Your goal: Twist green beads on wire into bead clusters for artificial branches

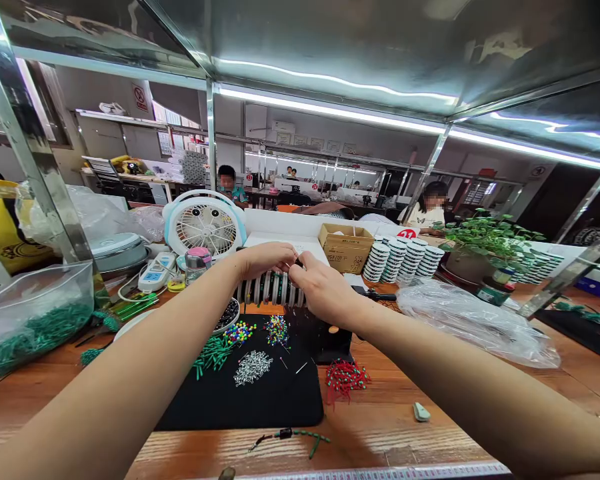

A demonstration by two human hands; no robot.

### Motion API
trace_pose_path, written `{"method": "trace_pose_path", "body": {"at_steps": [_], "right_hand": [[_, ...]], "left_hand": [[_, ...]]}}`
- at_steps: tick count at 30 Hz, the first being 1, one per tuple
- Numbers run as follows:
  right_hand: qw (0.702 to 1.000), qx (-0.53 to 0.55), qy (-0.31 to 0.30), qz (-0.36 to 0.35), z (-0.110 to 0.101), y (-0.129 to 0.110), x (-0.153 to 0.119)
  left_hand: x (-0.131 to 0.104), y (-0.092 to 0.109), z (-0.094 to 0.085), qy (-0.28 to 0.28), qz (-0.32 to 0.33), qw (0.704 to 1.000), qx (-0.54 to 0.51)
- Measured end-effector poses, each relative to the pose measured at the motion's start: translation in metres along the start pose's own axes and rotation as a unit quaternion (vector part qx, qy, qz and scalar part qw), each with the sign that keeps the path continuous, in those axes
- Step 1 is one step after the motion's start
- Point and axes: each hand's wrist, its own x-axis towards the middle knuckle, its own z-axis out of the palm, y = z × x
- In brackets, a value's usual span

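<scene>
My left hand (267, 260) and my right hand (325, 287) meet above a row of flat spools (265, 288) that stand on edge. The fingers of both are pinched together. A small dark bit shows between the fingertips, too small to name. Below lies a black mat (240, 405) with green tube beads (213, 355), small silver metal pieces (253, 368), coloured beads (241, 331) and coloured-head pins (277, 329). A bowl of black beads (230, 315) is partly behind my left forearm. Near the front edge rests a short beaded string (287, 434) with one black bead.
Red cords with green beads (347, 377) lie right of the mat. A fan (205, 223), a cardboard box (345, 247), stacked spools (403, 259) and a potted plant (485, 247) stand behind. Plastic bags (475, 323) lie right and left. A measuring tape (405, 472) runs along the front.
</scene>
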Motion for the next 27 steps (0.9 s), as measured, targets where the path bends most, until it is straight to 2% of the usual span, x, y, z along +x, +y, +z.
{"method": "trace_pose_path", "body": {"at_steps": [4, 6, 12, 17, 20, 22, 24, 26, 27], "right_hand": [[1.000, 0.011, -0.005, -0.002, 0.001, 0.001, 0.000], [0.999, 0.052, -0.010, 0.013, 0.000, 0.004, 0.001], [0.967, 0.221, -0.021, 0.126, -0.005, 0.014, 0.013], [0.959, 0.244, -0.030, 0.141, -0.002, 0.014, 0.021], [0.960, 0.243, -0.021, 0.136, 0.001, 0.014, 0.018], [0.955, 0.261, 0.006, 0.140, 0.003, 0.015, 0.012], [0.946, 0.277, 0.069, 0.153, 0.004, 0.017, 0.002], [0.945, 0.251, 0.131, 0.164, 0.006, 0.020, -0.011], [0.952, 0.220, 0.141, 0.159, 0.008, 0.021, -0.017]], "left_hand": [[0.000, 0.001, 0.000, -0.004, -0.002, 1.000, -0.003], [0.000, 0.002, 0.001, -0.001, -0.006, 1.000, -0.003], [-0.002, 0.005, 0.003, 0.002, -0.017, 1.000, 0.006], [0.002, 0.001, 0.001, 0.013, -0.014, 1.000, 0.020], [-0.002, 0.002, 0.002, 0.024, 0.010, 0.999, 0.043], [-0.010, 0.003, 0.006, 0.041, 0.048, 0.996, 0.065], [-0.023, 0.000, 0.014, 0.069, 0.100, 0.988, 0.090], [-0.037, -0.007, 0.025, 0.097, 0.147, 0.978, 0.113], [-0.043, -0.012, 0.030, 0.106, 0.168, 0.972, 0.127]]}}
